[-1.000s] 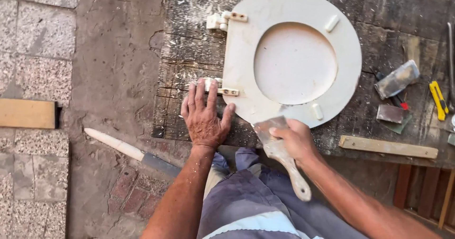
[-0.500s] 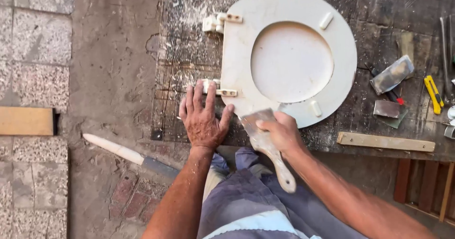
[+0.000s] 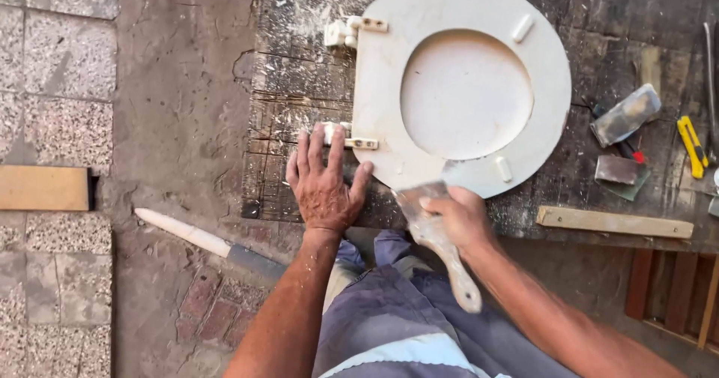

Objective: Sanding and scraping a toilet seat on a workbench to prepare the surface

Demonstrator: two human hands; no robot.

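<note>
A person's left hand (image 3: 326,187) lies flat, steadying a white toilet seat (image 3: 460,86) on the workbench (image 3: 299,63); the right hand (image 3: 460,217) grips a putty knife (image 3: 431,224) at its near rim, mid-filling; smoothing likely calls for even pressure

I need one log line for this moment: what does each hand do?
left hand: flat on bench, beside seat hinge | right hand: grips putty knife, blade at seat rim
</note>
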